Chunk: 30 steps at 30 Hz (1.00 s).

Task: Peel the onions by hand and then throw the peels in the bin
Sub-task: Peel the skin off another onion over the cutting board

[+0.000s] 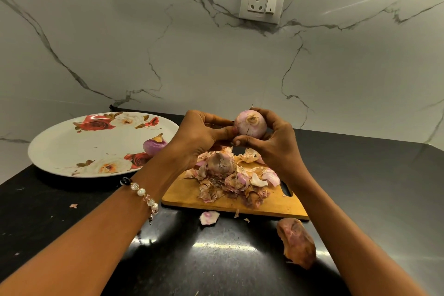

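Observation:
A pale pink onion (251, 124) is held up over the wooden cutting board (187, 193), root end facing me. My right hand (276, 142) cups it from the right and below. My left hand (200, 136) pinches its left side with thumb and fingertips. A heap of dry onion peels (236, 181) lies on the board, with an unpeeled brownish onion (219, 163) on top of it. A purple peeled onion (154, 145) sits on the floral plate (72, 151) at the left.
Loose peel pieces lie on the black counter: a pink scrap (209, 217) in front of the board and a large brown skin (296, 243) near my right forearm. A marble wall with a socket (262, 1) stands behind.

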Available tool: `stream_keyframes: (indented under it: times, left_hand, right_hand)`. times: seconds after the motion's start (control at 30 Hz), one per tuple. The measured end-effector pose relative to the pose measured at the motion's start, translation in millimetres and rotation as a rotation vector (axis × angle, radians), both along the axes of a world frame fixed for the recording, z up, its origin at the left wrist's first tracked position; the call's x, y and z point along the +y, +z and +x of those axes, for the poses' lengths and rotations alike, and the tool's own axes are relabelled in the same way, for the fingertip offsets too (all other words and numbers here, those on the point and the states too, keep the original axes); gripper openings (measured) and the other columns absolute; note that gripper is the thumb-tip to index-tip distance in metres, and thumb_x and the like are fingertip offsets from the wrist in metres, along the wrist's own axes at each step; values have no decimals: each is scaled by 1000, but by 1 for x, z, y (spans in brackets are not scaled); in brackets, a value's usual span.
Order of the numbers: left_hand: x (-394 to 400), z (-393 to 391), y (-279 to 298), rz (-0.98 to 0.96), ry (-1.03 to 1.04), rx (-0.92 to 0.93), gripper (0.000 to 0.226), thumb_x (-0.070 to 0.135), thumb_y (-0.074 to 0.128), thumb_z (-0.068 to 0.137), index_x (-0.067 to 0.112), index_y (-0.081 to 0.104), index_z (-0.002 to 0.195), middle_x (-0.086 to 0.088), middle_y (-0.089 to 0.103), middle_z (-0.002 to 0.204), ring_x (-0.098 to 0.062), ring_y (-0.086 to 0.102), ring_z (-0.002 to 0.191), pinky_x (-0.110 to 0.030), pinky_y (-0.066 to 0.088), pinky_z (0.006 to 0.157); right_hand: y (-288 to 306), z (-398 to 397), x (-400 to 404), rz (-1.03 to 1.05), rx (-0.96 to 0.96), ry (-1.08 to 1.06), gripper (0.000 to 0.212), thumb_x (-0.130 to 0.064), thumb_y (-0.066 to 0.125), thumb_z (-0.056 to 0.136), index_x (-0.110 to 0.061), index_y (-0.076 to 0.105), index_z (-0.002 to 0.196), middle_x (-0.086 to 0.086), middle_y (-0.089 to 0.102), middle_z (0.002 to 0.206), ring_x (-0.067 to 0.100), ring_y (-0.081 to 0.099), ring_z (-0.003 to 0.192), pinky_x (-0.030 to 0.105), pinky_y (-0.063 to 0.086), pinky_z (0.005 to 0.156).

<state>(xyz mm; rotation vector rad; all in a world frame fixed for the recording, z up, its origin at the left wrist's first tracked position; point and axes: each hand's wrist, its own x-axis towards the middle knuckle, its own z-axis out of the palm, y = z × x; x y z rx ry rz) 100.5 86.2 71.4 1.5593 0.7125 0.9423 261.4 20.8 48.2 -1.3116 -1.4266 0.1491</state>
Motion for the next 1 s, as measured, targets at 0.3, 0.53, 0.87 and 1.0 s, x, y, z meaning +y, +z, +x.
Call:
stream_keyframes:
  times: [0.3, 0.53, 0.87, 1.0]
  left_hand:
    - [12, -4, -7, 113, 111, 134, 32, 1, 70, 80, 8, 68, 111, -10, 70, 100, -20, 68, 89, -32, 58, 79]
    - [6, -4, 6, 167, -28, 79, 27, 8, 66, 86, 8, 66, 114, -6, 71, 99, -13, 70, 82, -20, 57, 68]
    - [6, -6, 4, 354, 6, 125, 22, 11, 72, 81, 4, 72, 102, -8, 73, 91, -17, 71, 79, -32, 59, 76]
    - [7, -5, 2, 413, 32, 165, 22, 11, 72, 81, 5, 73, 103, -7, 74, 91, -14, 71, 77, -29, 60, 73]
  right_hand:
    - [3, 1, -1, 3, 113, 84, 75, -24, 82, 57, -6, 56, 125, 10, 61, 117, 22, 65, 106, 23, 57, 81]
    - [3, 1, -1, -2, 25, 84, 83, -32, 83, 55, -5, 54, 128, 5, 60, 119, 22, 63, 110, 33, 58, 87]
    - [2, -1, -1, -22, -110, 51, 87, -40, 83, 55, -5, 54, 130, 6, 60, 121, 22, 62, 111, 39, 58, 88]
    - [3, -2, -2, -22, -159, 41, 88, -44, 81, 55, -4, 54, 129, 3, 61, 118, 21, 62, 109, 34, 58, 88]
